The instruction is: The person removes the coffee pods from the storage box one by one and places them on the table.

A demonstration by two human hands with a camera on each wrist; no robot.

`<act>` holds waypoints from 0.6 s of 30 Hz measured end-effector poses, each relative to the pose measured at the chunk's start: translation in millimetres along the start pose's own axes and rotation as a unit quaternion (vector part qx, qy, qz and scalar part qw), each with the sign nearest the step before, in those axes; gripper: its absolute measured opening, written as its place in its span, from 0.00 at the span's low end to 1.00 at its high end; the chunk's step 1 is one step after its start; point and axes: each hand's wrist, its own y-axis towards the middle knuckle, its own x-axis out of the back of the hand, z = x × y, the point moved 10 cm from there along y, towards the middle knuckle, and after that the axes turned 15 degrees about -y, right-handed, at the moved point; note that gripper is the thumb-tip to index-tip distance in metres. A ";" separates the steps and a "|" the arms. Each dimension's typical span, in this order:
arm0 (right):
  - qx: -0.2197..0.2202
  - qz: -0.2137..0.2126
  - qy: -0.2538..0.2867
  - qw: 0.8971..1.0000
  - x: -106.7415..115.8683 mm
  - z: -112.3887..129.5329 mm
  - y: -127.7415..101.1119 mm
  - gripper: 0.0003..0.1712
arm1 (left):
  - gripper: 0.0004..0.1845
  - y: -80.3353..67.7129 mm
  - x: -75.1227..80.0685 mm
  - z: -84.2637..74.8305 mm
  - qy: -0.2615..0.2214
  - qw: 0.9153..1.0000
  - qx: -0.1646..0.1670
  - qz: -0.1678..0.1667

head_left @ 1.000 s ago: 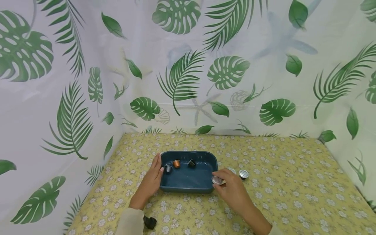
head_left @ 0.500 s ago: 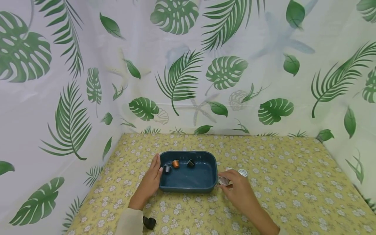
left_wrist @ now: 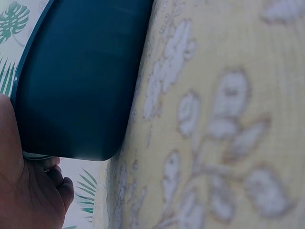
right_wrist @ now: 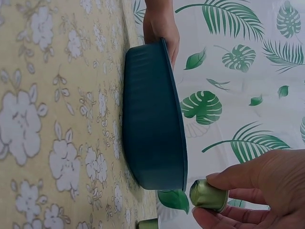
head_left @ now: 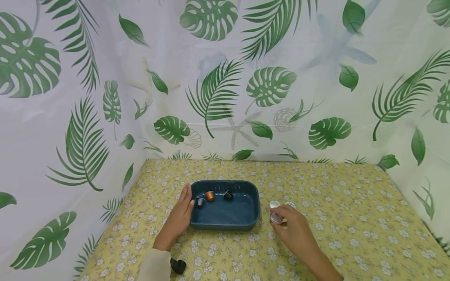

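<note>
A dark blue baking dish [head_left: 225, 226] stands on the flowered cloth. My left hand [head_left: 178, 218] holds its left end, thumb at the rim and fingers along the outside. Inside, towards the left and back, lie a grey coffee capsule [head_left: 200, 202], an orange capsule [head_left: 209, 195] and a black capsule [head_left: 228, 194]. To the right of the dish, my right hand [head_left: 295, 230] pinches a green coffee capsule [right_wrist: 208, 196] between thumb and fingers. Its silver lid faces up towards the head camera. Just beyond that hand are two more silver-lidded capsules [head_left: 274, 204], one partly hidden by the fingers.
Yellow flowered cloth [head_left: 351, 218] covers the table. White leaf-printed sheets [head_left: 218, 97] stand behind and along both sides. A small black object [head_left: 178, 266] is beside my left wrist. Part of another green capsule [right_wrist: 147, 224] shows at the right wrist view's lower edge.
My right hand has moved right, from over the dish's right rim to beside the capsules on the cloth, still pinching its capsule. The left hand and the dish have stayed in place.
</note>
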 end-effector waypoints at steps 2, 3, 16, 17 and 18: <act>0.000 -0.003 -0.001 1.000 1.2 -1.9 -1.1 0.22 | 0.33 0.0 -0.1 -0.3 -0.001 1.000 0.000 0.001; 0.003 -0.006 -0.002 1.000 2.3 -2.5 -1.7 0.22 | 0.33 -0.1 0.0 0.0 -0.002 1.000 0.002 0.001; -0.005 -0.028 -0.019 0.999 11.6 -18.6 -7.3 0.18 | 0.33 -1.4 0.5 -1.1 -0.006 1.000 0.010 -0.001; -0.007 -0.026 -0.018 0.999 11.7 -20.0 -7.5 0.18 | 0.33 -1.3 0.5 -1.2 -0.005 1.000 0.010 -0.002; -0.009 -0.025 -0.018 0.999 11.9 -21.6 -7.7 0.18 | 0.33 -1.3 0.4 -1.1 -0.005 1.000 0.011 -0.003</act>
